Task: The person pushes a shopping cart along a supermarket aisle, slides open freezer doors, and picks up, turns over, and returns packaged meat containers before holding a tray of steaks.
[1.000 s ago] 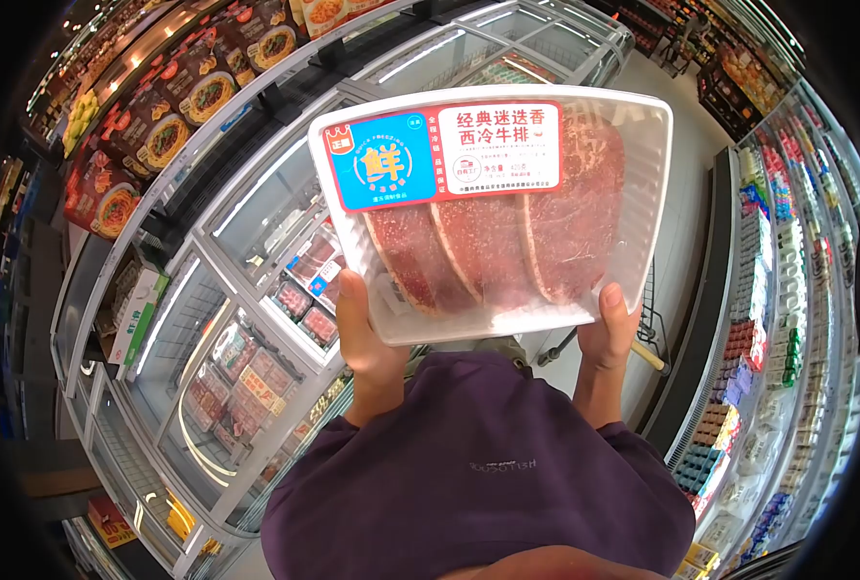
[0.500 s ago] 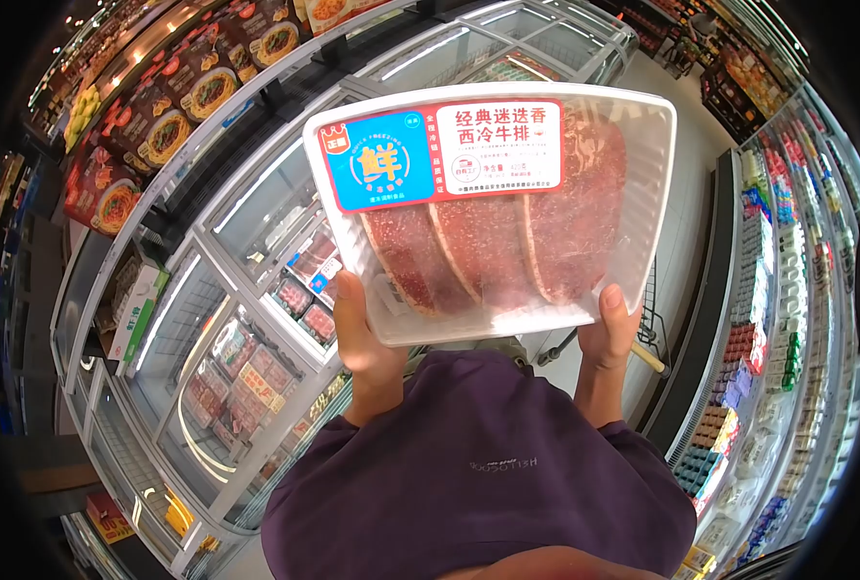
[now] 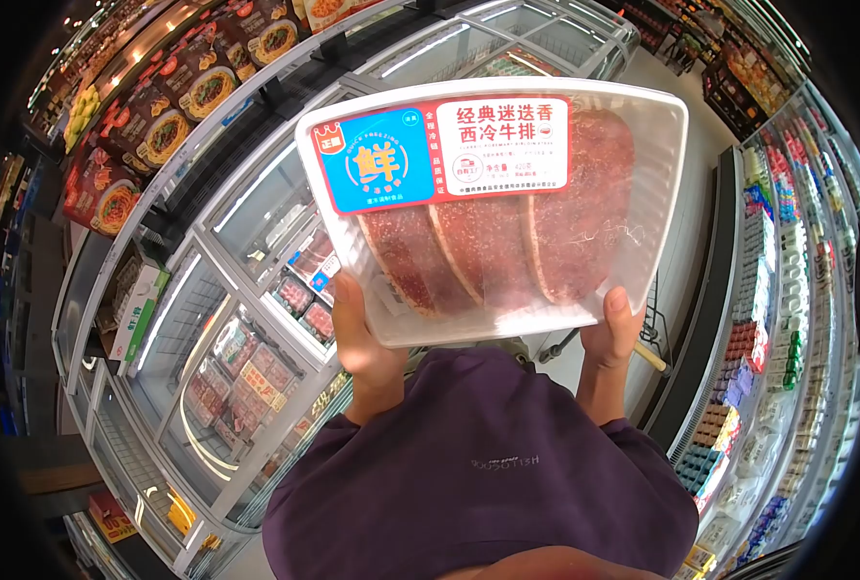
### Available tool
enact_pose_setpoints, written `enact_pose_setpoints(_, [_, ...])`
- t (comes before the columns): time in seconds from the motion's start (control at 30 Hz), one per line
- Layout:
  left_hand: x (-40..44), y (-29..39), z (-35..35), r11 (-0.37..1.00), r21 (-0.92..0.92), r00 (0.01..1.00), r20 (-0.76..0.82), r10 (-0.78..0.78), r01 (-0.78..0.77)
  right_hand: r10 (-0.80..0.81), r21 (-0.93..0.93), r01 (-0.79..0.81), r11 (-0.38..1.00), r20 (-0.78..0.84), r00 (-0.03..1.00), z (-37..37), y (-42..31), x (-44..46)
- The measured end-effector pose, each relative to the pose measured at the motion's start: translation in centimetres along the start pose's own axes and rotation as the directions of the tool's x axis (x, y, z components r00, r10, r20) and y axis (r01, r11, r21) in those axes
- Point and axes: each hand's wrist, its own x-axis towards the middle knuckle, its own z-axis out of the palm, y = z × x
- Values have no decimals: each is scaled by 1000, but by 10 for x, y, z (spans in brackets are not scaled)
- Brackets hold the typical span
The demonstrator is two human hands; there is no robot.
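Note:
A white tray of steaks [image 3: 488, 242], sealed under clear film, is held up in front of me with its top face toward the camera. Several dark red slices show through the film beneath a blue, red and white label [image 3: 449, 150]. My left hand [image 3: 367, 343] grips the tray's lower left corner, thumb along the side. At the lower right corner my right hand [image 3: 612, 333] is closed on the tray, its thumb over the front edge. The other fingers of both hands are mostly hidden behind the tray.
Glass-topped freezers [image 3: 207, 358] with packed meat stand on the left. Food posters [image 3: 193, 97] line the upper left. On the right runs a shelf of small packaged goods [image 3: 749, 338]. Part of a wire cart [image 3: 652, 333] shows behind my right hand.
The tray has come slightly closer to the camera and looks a little larger, its upper edge tilted more toward me. Both hands keep their hold at the same corners.

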Motion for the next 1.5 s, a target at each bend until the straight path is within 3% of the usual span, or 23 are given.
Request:
enact_pose_setpoints(0.27, [2, 0, 0, 999, -53, 998, 69, 2, 1, 0, 10, 0, 1000, 3, 1000, 0, 1, 1])
enact_pose_setpoints(0.37, [2, 2, 1, 998, 58, 997, 74, -12, 8, 16, 0, -16, 1000, 2, 1000, -4, 4, 1])
enact_pose_setpoints(1.07, [4, -1, 1, 998, 56, 998, 59, 0, -3, -33, 4, 33, 999, 0, 999, -1, 4, 3])
enact_pose_setpoints(1.5, [4, -4, -8, 999, 38, 996, 89, -9, 5, 39, -25, -39, 999, 8, 999, -9, 7, -1])
